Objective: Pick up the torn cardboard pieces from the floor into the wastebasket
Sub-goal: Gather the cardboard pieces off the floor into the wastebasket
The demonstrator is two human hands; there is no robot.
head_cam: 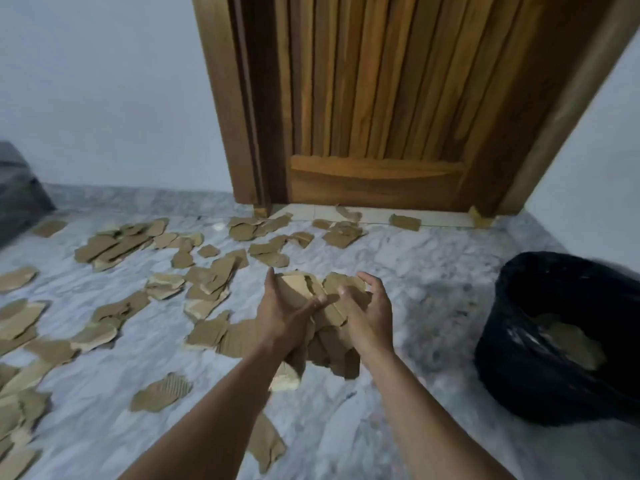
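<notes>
A bundle of torn brown cardboard pieces [322, 327] hangs in the air above the marble floor, pressed between both hands. My left hand [284, 317] grips its left side and my right hand [369, 317] clasps its right side. Several more torn cardboard pieces [207, 271] lie scattered over the floor to the left and toward the door. The wastebasket [540, 299], lined with a black bag, stands to the right of my hands, and some cardboard [571, 341] lies inside it.
A closed wooden door [374, 98] in its frame stands straight ahead, with white walls on both sides. A dark object [17, 188] sits at the far left edge. Bare marble floor [426, 271] separates my hands from the wastebasket.
</notes>
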